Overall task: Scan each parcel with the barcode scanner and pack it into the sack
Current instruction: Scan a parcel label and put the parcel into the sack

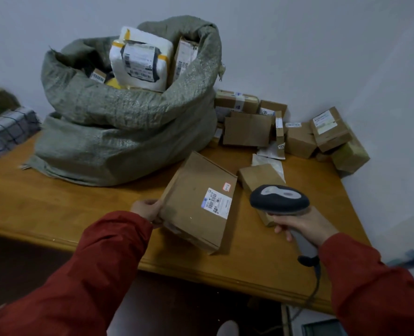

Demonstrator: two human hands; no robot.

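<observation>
Counter point(55, 204): wooden, carrying everything listed.

Sack point(128, 132): green woven, mouth rolled open, upright and filled to the top with parcels. A white labelled parcel point(143, 59) sits uppermost.

Loose cardboard parcels point(247, 128): heaped right of the sack, against the wall.

Flat cardboard parcel point(196, 209): in front of the sack, tilted, label point(217, 202) facing up. Its long axis runs from the person toward the sack.

Barcode scanner point(278, 198): right of that parcel, farther from the sack. Its head lies crosswise, nose pointing left at the label, with the cable point(315, 275) hanging below.

Left hand point(147, 209): fingers curled over the flat parcel's left edge, gripping it.

Right hand point(303, 226): wrapped round the scanner's handle.
</observation>
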